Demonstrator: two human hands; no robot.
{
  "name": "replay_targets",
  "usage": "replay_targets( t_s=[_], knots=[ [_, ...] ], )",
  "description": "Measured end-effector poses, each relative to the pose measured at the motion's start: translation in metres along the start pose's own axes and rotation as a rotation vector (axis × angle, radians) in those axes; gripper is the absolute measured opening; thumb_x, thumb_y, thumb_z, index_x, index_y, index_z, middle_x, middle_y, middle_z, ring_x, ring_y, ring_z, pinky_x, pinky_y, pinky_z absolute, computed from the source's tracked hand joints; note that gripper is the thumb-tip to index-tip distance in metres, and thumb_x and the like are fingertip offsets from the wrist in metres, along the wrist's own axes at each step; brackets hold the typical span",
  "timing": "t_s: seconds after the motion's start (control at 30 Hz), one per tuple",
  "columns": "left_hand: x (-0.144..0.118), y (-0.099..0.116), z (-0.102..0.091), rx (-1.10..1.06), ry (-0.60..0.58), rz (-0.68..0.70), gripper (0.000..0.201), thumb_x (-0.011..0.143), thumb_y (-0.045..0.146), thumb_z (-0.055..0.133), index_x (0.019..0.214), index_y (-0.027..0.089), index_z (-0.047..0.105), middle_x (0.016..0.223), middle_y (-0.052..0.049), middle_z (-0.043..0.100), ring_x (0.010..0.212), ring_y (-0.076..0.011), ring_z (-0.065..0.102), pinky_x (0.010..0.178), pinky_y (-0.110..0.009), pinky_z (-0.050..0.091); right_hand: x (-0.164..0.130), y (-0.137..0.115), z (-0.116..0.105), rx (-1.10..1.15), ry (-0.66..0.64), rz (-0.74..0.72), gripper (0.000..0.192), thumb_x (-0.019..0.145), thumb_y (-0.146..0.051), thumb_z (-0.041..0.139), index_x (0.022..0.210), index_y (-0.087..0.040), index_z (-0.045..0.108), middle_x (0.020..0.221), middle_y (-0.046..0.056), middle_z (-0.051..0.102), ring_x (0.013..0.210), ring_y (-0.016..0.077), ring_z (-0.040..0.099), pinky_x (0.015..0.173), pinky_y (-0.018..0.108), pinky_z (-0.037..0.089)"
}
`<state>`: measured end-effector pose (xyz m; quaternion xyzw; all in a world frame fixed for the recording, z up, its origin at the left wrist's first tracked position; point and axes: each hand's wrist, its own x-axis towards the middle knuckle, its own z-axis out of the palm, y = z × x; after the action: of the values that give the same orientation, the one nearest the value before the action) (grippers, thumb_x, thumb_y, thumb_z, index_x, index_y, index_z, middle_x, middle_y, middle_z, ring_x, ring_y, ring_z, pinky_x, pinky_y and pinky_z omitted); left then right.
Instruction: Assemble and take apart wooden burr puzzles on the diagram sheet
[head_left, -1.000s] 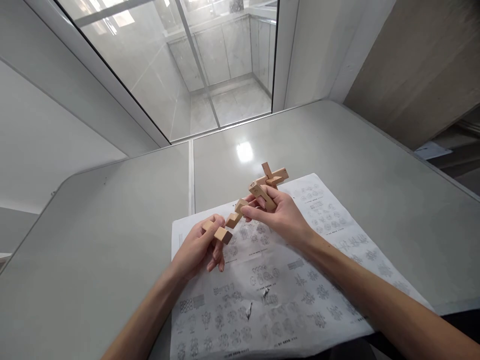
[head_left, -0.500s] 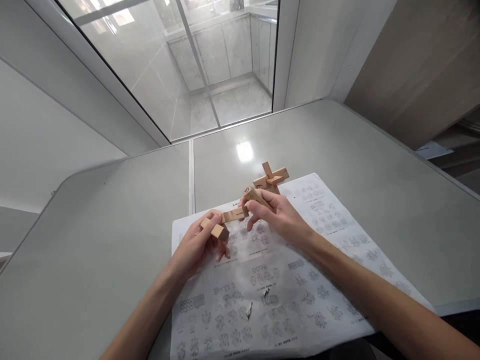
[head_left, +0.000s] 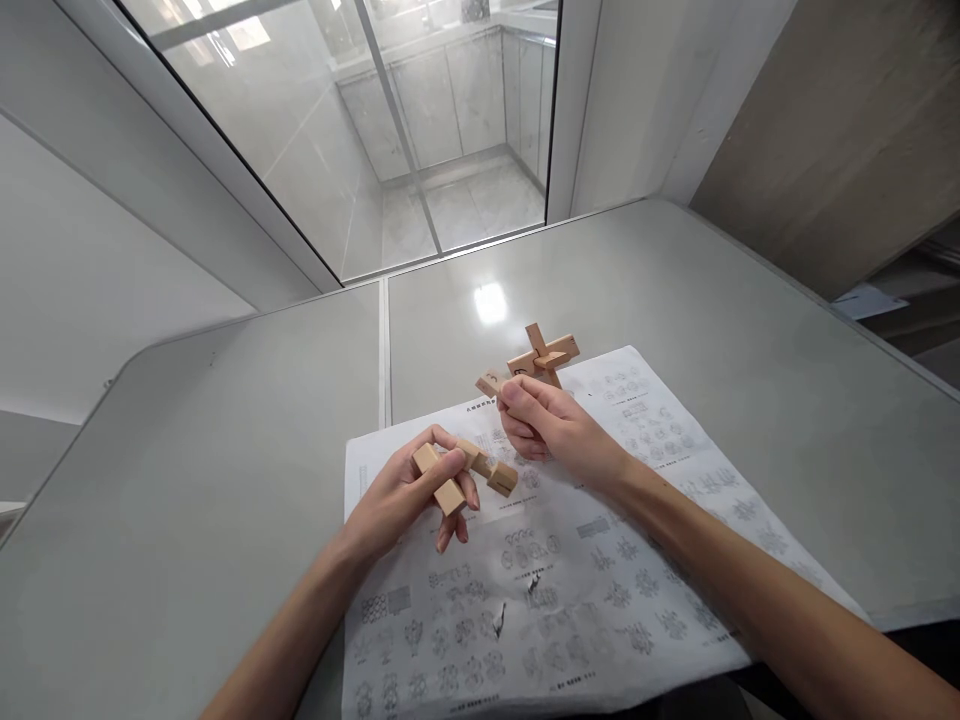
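Head view: second block now in left hand.

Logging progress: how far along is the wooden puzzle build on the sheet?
Done: a small interlocked wooden cross stands at the far edge of the printed diagram sheet. In hand: the left hand grips two loose notched wooden pieces; the right hand is closed on one more wooden bar. Left: those three pieces are not joined to the cross or to each other.
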<state>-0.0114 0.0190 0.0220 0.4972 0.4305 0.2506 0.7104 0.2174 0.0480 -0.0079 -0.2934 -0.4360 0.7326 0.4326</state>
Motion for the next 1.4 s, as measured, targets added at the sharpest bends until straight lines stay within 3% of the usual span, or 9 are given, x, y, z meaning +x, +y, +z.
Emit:
replay_targets(
  t_s=[0.13, 0.3, 0.47, 0.63, 0.77, 1.0, 1.13, 1.27, 1.4],
  knots=[
    [0.000, -0.001, 0.000, 0.065, 0.001, 0.025, 0.033, 0.107, 0.050, 0.060, 0.103, 0.018, 0.059, 0.085, -0.003, 0.075, 0.049, -0.0113, 0.067, 0.057, -0.028, 0.060, -0.001, 0.000, 0.000, 0.024, -0.068, 0.029, 0.036, 0.107, -0.054, 0.062, 0.090, -0.024, 0.053, 0.073, -0.006, 0.040, 0.055, 0.0090, 0.031, 0.051, 0.029, 0.025],
    [0.000, -0.001, -0.002, 0.110, 0.071, 0.026, 0.035, 0.106, 0.052, 0.062, 0.105, 0.018, 0.061, 0.081, -0.002, 0.073, 0.064, -0.0128, 0.070, 0.063, -0.024, 0.055, -0.003, -0.003, 0.001, 0.023, -0.140, 0.026, 0.024, 0.111, -0.043, 0.054, 0.110, -0.021, 0.062, 0.088, -0.001, 0.051, 0.062, 0.0103, 0.042, 0.057, 0.030, 0.039],
    [0.000, -0.001, -0.002, 0.040, 0.070, 0.002, 0.036, 0.105, 0.053, 0.063, 0.098, 0.019, 0.056, 0.074, 0.001, 0.071, 0.053, -0.0108, 0.064, 0.065, -0.030, 0.061, -0.002, -0.001, -0.006, -0.023, -0.222, -0.017, 0.028, 0.110, -0.044, 0.060, 0.128, -0.023, 0.055, 0.107, 0.005, 0.070, 0.060, 0.0097, 0.052, 0.059, 0.031, 0.045],
    [-0.001, 0.002, 0.001, 0.032, 0.067, 0.012, 0.038, 0.104, 0.056, 0.062, 0.100, 0.019, 0.056, 0.087, -0.002, 0.073, 0.046, -0.0090, 0.060, 0.066, -0.036, 0.065, -0.002, -0.001, -0.009, -0.067, -0.235, -0.007, 0.027, 0.104, -0.045, 0.070, 0.116, -0.022, 0.064, 0.097, 0.003, 0.072, 0.055, 0.0074, 0.048, 0.053, 0.028, 0.037],
    [-0.002, 0.001, -0.001, 0.048, 0.065, 0.010, 0.036, 0.104, 0.055, 0.062, 0.101, 0.020, 0.054, 0.094, -0.004, 0.075, 0.048, -0.0097, 0.062, 0.068, -0.038, 0.066, -0.002, -0.001, -0.009, -0.093, -0.249, 0.007, 0.033, 0.108, -0.051, 0.061, 0.117, -0.020, 0.070, 0.084, 0.000, 0.066, 0.052, 0.0073, 0.042, 0.053, 0.028, 0.035],
    [-0.003, 0.003, -0.002, 0.123, 0.062, -0.014, 0.041, 0.105, 0.059, 0.059, 0.096, 0.019, 0.056, 0.074, -0.003, 0.075, 0.052, -0.0150, 0.069, 0.063, -0.031, 0.061, -0.003, -0.003, -0.009, -0.144, -0.314, 0.125, 0.031, 0.103, -0.050, 0.069, 0.098, -0.021, 0.063, 0.071, -0.003, 0.065, 0.052, 0.0082, 0.041, 0.050, 0.026, 0.028],
    [-0.004, 0.004, 0.000, 0.154, 0.031, -0.037, 0.041, 0.104, 0.059, 0.061, 0.092, 0.020, 0.056, 0.067, -0.002, 0.072, 0.056, -0.0183, 0.072, 0.061, -0.029, 0.056, -0.004, -0.006, -0.007, -0.177, -0.325, 0.116, 0.034, 0.100, -0.050, 0.073, 0.091, -0.021, 0.060, 0.066, -0.004, 0.063, 0.055, 0.0090, 0.044, 0.051, 0.025, 0.028],
    [-0.003, 0.001, -0.003, 0.185, 0.022, -0.045, 0.043, 0.104, 0.058, 0.060, 0.088, 0.019, 0.061, 0.085, -0.004, 0.074, 0.075, -0.0195, 0.074, 0.077, -0.032, 0.057, -0.004, -0.008, -0.007, -0.210, -0.309, 0.134, 0.034, 0.100, -0.051, 0.074, 0.094, -0.020, 0.063, 0.065, -0.004, 0.062, 0.057, 0.0098, 0.047, 0.054, 0.026, 0.032],
    [-0.001, -0.003, -0.006, 0.186, 0.118, -0.073, 0.042, 0.099, 0.058, 0.068, 0.086, 0.018, 0.065, 0.092, -0.001, 0.066, 0.083, -0.0152, 0.064, 0.074, -0.026, 0.051, -0.004, -0.007, -0.007, -0.234, -0.289, 0.144, 0.033, 0.099, -0.052, 0.075, 0.096, -0.021, 0.063, 0.064, -0.005, 0.061, 0.057, 0.0101, 0.047, 0.054, 0.026, 0.031]
  ],
)
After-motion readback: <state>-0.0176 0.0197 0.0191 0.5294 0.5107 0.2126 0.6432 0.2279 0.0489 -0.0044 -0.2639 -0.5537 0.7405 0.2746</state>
